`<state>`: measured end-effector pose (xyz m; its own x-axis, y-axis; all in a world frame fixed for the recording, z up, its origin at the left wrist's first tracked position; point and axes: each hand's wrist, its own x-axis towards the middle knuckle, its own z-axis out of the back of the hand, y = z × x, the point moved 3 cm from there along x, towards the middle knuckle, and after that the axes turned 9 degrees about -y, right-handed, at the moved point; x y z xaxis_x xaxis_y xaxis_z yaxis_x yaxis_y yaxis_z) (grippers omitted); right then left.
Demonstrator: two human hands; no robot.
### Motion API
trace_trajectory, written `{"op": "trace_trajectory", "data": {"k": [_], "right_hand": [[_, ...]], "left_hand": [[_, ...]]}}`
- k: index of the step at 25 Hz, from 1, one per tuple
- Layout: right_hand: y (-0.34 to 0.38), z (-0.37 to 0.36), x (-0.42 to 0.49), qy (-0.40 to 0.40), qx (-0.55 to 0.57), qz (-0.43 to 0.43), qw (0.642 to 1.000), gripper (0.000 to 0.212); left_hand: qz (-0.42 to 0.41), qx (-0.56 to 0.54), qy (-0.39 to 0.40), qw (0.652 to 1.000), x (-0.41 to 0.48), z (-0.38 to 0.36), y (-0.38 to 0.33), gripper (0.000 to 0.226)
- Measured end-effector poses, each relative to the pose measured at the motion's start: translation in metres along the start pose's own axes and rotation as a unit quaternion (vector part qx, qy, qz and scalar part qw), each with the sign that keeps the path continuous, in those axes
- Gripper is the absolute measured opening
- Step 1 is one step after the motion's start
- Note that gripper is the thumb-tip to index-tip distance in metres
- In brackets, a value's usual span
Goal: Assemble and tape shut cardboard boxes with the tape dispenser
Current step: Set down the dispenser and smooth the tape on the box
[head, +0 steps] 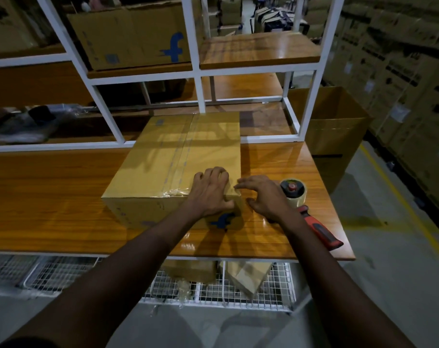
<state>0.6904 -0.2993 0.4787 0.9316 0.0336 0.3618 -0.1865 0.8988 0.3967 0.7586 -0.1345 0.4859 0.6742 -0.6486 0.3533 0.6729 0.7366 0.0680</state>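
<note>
The left hand (pixel 210 192) lies palm-down on the near right corner of the cardboard box (pixel 163 156). Its fingers are spread flat on the top and its thumb reaches down the front face; it grasps nothing. The right hand (pixel 263 197) is just beside that corner, fingers spread and loosely bent, and it too holds nothing. Its fingertips reach the box's right edge, though whether they touch it cannot be told.

The box sits closed on the wooden table (pixel 62 197). Clear tape (pixel 185 146) runs along its centre seam, with a wrinkled strip across the near edge. A blue logo shows on its front face.

The tape dispenser (pixel 310 218) lies on the table just behind the right hand, roll away from the person and red-and-black handle pointing toward the table's near right corner.

A white shelf frame (pixel 195 71) stands behind the box and carries a large carton (pixel 138 38). An open carton (pixel 338 121) stands on the floor to the right, and a wire rack (pixel 238 295) under the table holds cardboard scraps.
</note>
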Motion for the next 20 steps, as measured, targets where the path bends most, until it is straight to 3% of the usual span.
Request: {"op": "trace_trajectory", "data": {"k": [6,14,17,20], "right_hand": [[0.013,-0.005,0.006,-0.025,-0.027,-0.026,0.999,0.032],[0.011,-0.009,0.006,-0.045,0.038,-0.065,0.996,0.022],[0.004,-0.012,-0.009,-0.128,0.219,-0.127,0.959,0.030],[0.013,-0.026,-0.032,-0.228,0.254,-0.234,0.910,0.044]], "left_hand": [[-0.029,-0.007,0.015,0.999,-0.004,0.000,0.004,0.087],[0.024,0.030,-0.028,0.999,-0.005,-0.008,-0.004,0.072],[0.004,0.011,-0.019,1.000,-0.005,-0.009,0.000,0.072],[0.002,-0.012,0.017,1.000,-0.005,-0.008,0.003,0.075]]}}
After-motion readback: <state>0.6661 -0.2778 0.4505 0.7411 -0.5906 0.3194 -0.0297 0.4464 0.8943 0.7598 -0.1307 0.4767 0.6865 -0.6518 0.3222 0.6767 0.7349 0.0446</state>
